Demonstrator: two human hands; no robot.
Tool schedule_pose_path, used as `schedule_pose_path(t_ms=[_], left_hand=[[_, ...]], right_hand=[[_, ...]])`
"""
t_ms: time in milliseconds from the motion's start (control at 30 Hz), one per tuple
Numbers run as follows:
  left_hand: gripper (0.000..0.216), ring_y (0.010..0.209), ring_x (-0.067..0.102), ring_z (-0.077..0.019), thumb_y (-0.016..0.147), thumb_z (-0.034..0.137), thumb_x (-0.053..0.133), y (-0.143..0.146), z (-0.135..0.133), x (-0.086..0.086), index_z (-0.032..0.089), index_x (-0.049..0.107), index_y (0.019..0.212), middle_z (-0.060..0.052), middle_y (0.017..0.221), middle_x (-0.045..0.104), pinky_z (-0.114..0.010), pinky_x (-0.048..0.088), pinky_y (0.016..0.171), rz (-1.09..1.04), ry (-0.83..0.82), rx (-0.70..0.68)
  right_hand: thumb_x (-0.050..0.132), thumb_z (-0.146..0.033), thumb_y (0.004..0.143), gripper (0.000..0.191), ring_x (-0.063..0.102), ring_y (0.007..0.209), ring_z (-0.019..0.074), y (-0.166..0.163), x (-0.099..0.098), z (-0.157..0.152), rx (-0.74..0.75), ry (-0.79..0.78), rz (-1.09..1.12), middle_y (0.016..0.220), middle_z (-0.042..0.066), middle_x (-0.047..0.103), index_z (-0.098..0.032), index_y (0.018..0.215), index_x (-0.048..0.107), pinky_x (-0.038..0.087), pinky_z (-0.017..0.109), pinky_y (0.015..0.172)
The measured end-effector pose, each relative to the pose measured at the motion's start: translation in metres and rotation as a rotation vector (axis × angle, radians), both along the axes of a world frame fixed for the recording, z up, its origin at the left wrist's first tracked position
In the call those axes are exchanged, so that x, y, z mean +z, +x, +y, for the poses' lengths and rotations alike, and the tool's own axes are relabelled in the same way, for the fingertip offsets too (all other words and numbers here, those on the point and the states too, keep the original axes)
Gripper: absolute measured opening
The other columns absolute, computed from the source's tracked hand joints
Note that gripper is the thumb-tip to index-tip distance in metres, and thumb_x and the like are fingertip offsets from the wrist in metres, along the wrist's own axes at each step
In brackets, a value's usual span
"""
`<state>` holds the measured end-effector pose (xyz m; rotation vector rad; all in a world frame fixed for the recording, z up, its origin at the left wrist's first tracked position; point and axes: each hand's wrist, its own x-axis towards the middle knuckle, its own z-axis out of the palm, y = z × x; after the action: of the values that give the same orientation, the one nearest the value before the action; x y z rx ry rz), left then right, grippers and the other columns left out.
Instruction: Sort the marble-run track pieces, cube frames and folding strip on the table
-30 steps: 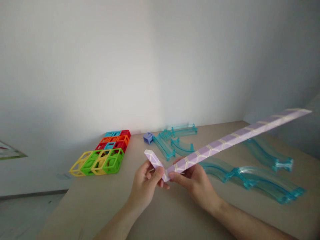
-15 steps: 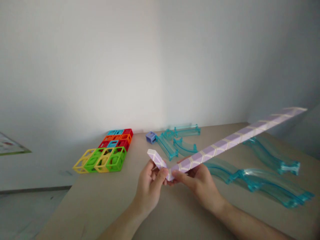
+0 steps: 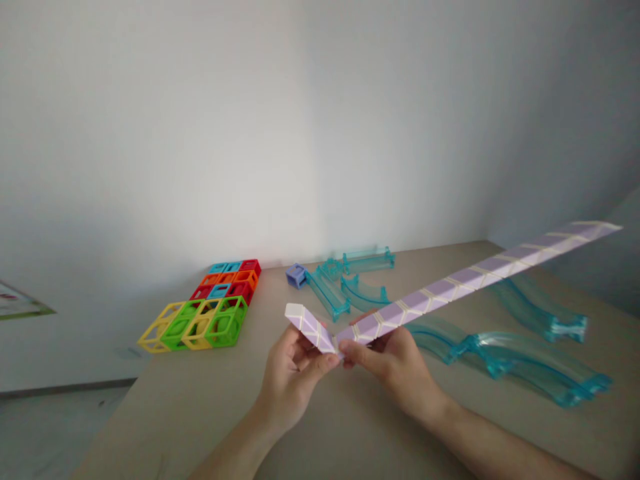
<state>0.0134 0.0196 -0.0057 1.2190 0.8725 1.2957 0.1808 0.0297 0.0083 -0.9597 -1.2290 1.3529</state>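
Both of my hands hold a lilac and white snake puzzle (image 3: pixel 440 295), a chain of wedge segments, above the table. It is bent near its left end: a short part slants up to the left, and the long straight part rises to the right. My left hand (image 3: pixel 293 370) grips the short part, its thumb near the bend. My right hand (image 3: pixel 395 360) pinches the long part just right of the bend, with its thumb in front. The fingers behind the puzzle are partly hidden.
Coloured hollow cubes (image 3: pixel 215 303) lie in a block at the table's left. Near the wall are a blue-violet cube (image 3: pixel 297 275) and several clear teal track pieces (image 3: pixel 327 293). Curved teal tracks (image 3: pixel 530 367) lie on the right. The table's left edge (image 3: pixel 117 413) drops to the floor.
The short end of the snake puzzle shows more segments and points further left. My left hand has shifted slightly left and down. The view has moved a little.
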Motion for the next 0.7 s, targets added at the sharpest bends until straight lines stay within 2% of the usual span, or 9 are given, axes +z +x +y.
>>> schedule_pose_path(t_ms=[233,367,467,533,567,633,700], left_hand=[[0.021,0.082,0.065,-0.0154,0.079,0.018,0.07,-0.002,-0.004,0.0,0.021,0.06,0.098,-0.002,0.088,0.066,-0.025,0.051,0.074,0.07,0.178,-0.061],[0.027,0.09,0.063,-0.0183,0.077,0.009,0.069,-0.007,0.001,0.002,0.023,0.062,0.098,-0.004,0.094,0.065,-0.031,0.05,0.08,0.242,0.514,-0.016],[0.033,0.095,0.062,-0.0202,0.075,0.005,0.07,-0.012,0.003,0.004,0.026,0.064,0.1,-0.006,0.101,0.063,-0.035,0.049,0.085,0.332,0.62,0.006],[0.03,0.098,0.062,-0.0219,0.074,0.007,0.071,-0.013,0.004,0.004,0.025,0.066,0.098,-0.007,0.105,0.062,-0.037,0.049,0.087,0.304,0.568,-0.009],[0.027,0.095,0.063,-0.0224,0.075,0.011,0.072,-0.012,0.004,0.003,0.024,0.066,0.097,-0.007,0.104,0.062,-0.037,0.05,0.085,0.238,0.481,-0.049],[0.022,0.081,0.067,-0.0216,0.078,0.024,0.069,-0.012,0.008,0.002,0.021,0.065,0.1,-0.008,0.096,0.065,-0.038,0.055,0.074,0.034,0.186,-0.184],[0.028,0.061,0.066,-0.0189,0.081,0.037,0.063,-0.012,0.013,0.001,0.017,0.065,0.1,-0.007,0.083,0.066,-0.035,0.057,0.058,-0.143,-0.171,-0.339]], right_hand=[[0.079,-0.046,0.067,0.039,0.059,0.045,0.0133,0.0,-0.002,0.003,0.041,-0.113,0.101,0.054,0.0,0.064,-0.015,0.076,0.056,0.05,0.025,0.048],[0.078,-0.044,0.068,0.038,0.059,0.045,0.0129,0.0,-0.005,0.005,0.086,-0.139,0.149,0.055,0.001,0.064,-0.014,0.076,0.057,0.049,0.025,0.048],[0.08,-0.044,0.066,0.038,0.058,0.047,0.013,0.001,-0.005,0.005,0.107,-0.114,0.15,0.057,0.0,0.064,-0.015,0.077,0.057,0.049,0.026,0.049],[0.081,-0.043,0.065,0.039,0.058,0.05,0.0132,0.002,-0.004,0.006,0.091,-0.08,0.144,0.059,-0.001,0.063,-0.016,0.078,0.057,0.05,0.026,0.051],[0.081,-0.043,0.066,0.038,0.058,0.051,0.0132,0.002,-0.003,0.006,0.077,-0.06,0.136,0.06,-0.001,0.063,-0.016,0.079,0.057,0.049,0.026,0.052],[0.079,-0.043,0.068,0.036,0.057,0.053,0.0128,0.004,-0.002,0.006,0.043,-0.022,0.098,0.062,-0.002,0.062,-0.017,0.08,0.057,0.048,0.025,0.053],[0.078,-0.042,0.07,0.035,0.056,0.055,0.0129,0.005,-0.001,0.005,0.021,0.013,0.047,0.064,-0.002,0.061,-0.017,0.081,0.057,0.046,0.025,0.054]])
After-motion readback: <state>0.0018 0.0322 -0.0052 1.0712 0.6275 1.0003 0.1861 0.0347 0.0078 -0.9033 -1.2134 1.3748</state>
